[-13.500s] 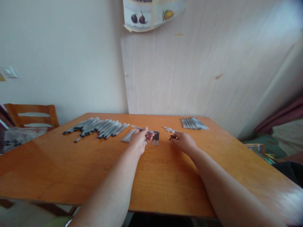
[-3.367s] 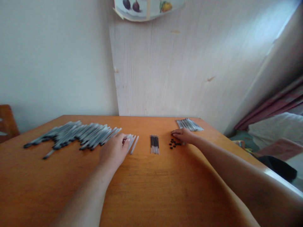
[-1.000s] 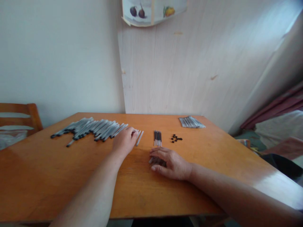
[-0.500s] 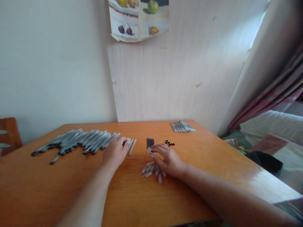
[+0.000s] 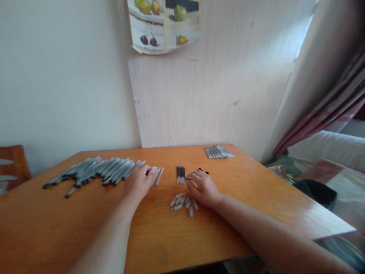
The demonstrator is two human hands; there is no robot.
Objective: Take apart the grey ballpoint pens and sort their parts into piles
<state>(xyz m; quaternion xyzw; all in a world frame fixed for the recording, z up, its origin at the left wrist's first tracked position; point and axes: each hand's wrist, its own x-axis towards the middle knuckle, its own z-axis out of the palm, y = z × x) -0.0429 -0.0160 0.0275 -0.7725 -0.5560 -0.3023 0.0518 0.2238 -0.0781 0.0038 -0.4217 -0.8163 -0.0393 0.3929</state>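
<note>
Over on the wooden surface (image 5: pixel 159 236), the left hand (image 5: pixel 138 182) curls at the clear pen tubes (image 5: pixel 159 177), and the right hand (image 5: pixel 203 188) bends its fingers just beside the upright row of dark refills (image 5: pixel 180 175). I can't tell whether either is closed on anything. Clear caps (image 5: pixel 184 203) lie loose nearer the person; black plugs (image 5: pixel 203 171), seemingly, peek out behind the right hand.

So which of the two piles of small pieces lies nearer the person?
The translucent whitish pile; the black pieces lie farther back, partly behind the right hand.
</note>
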